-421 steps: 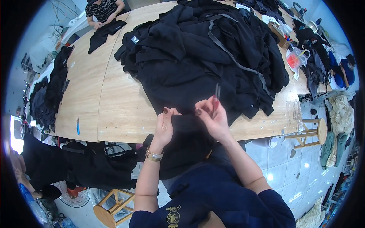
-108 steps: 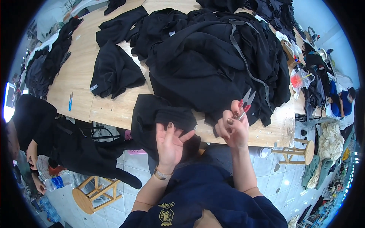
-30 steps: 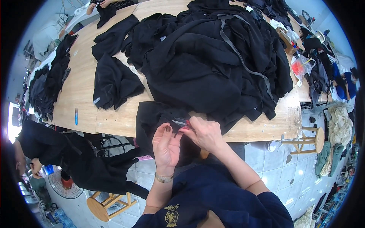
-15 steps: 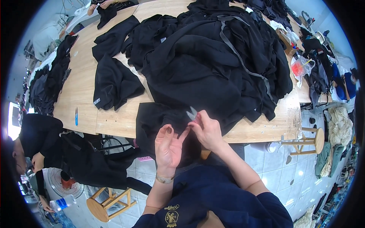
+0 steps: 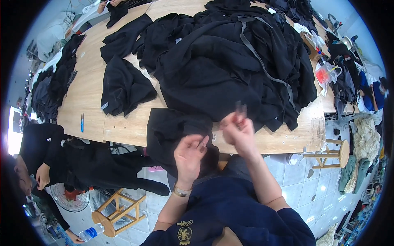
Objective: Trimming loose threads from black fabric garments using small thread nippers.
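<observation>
My right hand (image 5: 240, 133) is closed around small thread snips (image 5: 241, 109), their blades pointing away from me; both are smeared by motion. To its left, my left hand (image 5: 188, 158) has its palm turned up, with fingers loosely bent and the thumb a little apart. Nothing shows clearly in it. Under and behind the left hand, a folded black garment (image 5: 164, 129) lies over the table's near edge and hangs toward my lap. Beyond both hands rises a large heap of black cloth (image 5: 205, 74) with a grey strap (image 5: 262, 65) across it.
Black pieces (image 5: 125, 88) lie left of the heap on the wooden table (image 5: 92, 94), near a blue pen-like tool (image 5: 82, 122). A bagged red drink (image 5: 324, 74) stands at right. Wooden stools (image 5: 102, 223) and a fan (image 5: 69, 199) are on the floor. At left, a co-worker (image 5: 41, 143) holds a bottle (image 5: 91, 232).
My right hand has moved right and slightly up with the snips, away from my left hand. The left hand has shifted slightly right, its fingers more bent. The co-worker's bottle has moved right and down.
</observation>
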The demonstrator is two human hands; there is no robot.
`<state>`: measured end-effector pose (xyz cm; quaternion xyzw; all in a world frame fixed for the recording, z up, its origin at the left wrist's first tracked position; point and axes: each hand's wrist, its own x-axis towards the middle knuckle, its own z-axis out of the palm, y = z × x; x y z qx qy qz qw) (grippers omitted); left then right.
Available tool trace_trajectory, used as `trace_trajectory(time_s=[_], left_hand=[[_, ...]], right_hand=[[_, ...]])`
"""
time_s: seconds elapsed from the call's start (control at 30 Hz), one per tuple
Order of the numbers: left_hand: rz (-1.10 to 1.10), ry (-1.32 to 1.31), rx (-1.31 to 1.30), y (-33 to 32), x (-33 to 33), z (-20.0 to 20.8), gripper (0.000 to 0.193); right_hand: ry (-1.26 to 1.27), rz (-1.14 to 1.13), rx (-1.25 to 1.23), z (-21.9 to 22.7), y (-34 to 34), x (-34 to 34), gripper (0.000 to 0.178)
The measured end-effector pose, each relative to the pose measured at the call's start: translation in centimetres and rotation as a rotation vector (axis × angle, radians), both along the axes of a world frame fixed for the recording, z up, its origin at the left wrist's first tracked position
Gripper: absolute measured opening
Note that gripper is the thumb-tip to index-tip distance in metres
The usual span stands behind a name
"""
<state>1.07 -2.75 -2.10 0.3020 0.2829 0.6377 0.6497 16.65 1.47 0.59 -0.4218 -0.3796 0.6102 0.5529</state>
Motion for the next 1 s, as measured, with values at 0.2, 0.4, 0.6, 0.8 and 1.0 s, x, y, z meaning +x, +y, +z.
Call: trace_trajectory(time_s=[0.2,0.4,0.6,0.8,1.0], left_hand=[[0.057,-0.372,-0.18,1.2,-0.6,0.5,0.016],[0.037,-0.525,-0.489,1.3,-0.2,-0.6,0.012],[-0.197,-0.567,-0.499,1.6,-0.4,-0.8,0.015],[-0.147,-0.434,-0.412,1.9,0.5,1.4,0.017],[0.064,-0.315,-0.317,2.4,0.1,2.1,0.023]], right_hand=[[-0.139,-0.218,0.042,-0.2,0.0,1.2,0.02],[-0.769,-0.072,0.362,-2.1,-1.5,-3.6,0.034],[-0.896,-0.07,0.816,-3.6,-1.1,-3.0,0.035],[-0.584,-0.244,0.776,-3.6,-0.9,-3.3,0.019],[-0.019,-0.307,0.087,-2.5,-1.8,-3.5,0.016]])
